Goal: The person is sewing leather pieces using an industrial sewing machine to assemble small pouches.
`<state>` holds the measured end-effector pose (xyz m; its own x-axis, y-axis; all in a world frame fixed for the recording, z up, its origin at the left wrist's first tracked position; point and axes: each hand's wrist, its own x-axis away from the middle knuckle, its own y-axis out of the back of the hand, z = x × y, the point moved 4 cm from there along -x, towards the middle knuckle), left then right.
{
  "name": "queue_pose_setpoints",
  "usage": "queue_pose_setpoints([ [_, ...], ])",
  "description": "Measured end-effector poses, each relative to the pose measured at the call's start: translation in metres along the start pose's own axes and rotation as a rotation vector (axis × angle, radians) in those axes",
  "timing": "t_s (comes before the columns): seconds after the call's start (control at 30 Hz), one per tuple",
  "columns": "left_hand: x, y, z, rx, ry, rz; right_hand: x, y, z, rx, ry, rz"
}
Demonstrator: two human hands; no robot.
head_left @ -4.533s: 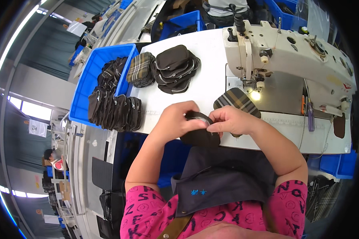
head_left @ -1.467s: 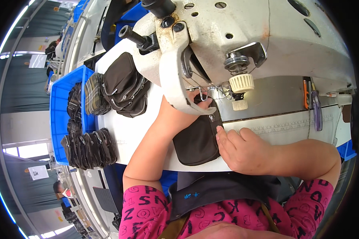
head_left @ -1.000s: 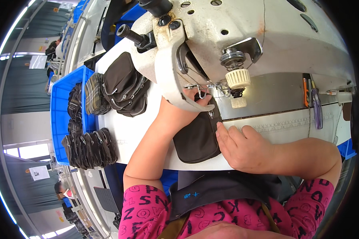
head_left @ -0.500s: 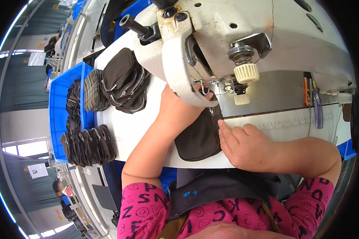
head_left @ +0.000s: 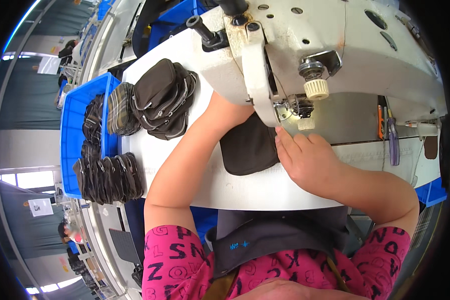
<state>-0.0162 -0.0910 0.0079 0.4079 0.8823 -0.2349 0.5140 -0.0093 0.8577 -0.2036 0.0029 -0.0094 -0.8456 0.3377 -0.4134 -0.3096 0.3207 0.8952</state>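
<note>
A dark brown fabric pouch (head_left: pixel 247 150) with rounded corners lies flat on the white table under the head of a sewing machine (head_left: pixel 365 65). My left hand (head_left: pixel 231 111) reaches over its far left part; the machine head hides the fingers. At the pouch's right edge is my right hand (head_left: pixel 307 161), closed, with the index finger reaching toward the needle area and the other fingers curled. The pouch's far end and the needle point are hidden behind the white machine lever (head_left: pixel 259 82).
Left of my arm sit stacked dark zippered pouches (head_left: pixel 162 100) and a plaid fabric stack (head_left: pixel 120 110). A blue bin (head_left: pixel 72 145) beyond holds more dark pieces (head_left: pixel 112 177). A purple-handled screwdriver (head_left: pixel 393 142) and an orange tool (head_left: pixel 381 122) lie right of the needle area.
The pouch has moved away from me, farther under the machine head, and its zipper pull is now hidden. Both hands have gone forward with it. The view has shifted slightly.
</note>
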Motion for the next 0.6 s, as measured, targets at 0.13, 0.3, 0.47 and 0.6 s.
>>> queue_pose_setpoints([
  [0.13, -0.006, -0.007, 0.027, 0.002, -0.205, -0.045, -0.005, -0.004, -0.003, -0.077, -0.035, 0.014],
  [0.3, -0.017, -0.026, 0.049, 0.126, -0.234, -0.080, -0.005, -0.005, -0.003, -0.103, -0.065, 0.126],
  [0.47, -0.028, -0.022, 0.032, 0.391, -0.203, -0.080, -0.006, -0.005, -0.005, -0.060, -0.051, 0.129],
  [0.6, -0.030, -0.017, 0.037, 0.312, -0.210, -0.049, -0.010, -0.006, -0.003, -0.031, -0.041, 0.099],
])
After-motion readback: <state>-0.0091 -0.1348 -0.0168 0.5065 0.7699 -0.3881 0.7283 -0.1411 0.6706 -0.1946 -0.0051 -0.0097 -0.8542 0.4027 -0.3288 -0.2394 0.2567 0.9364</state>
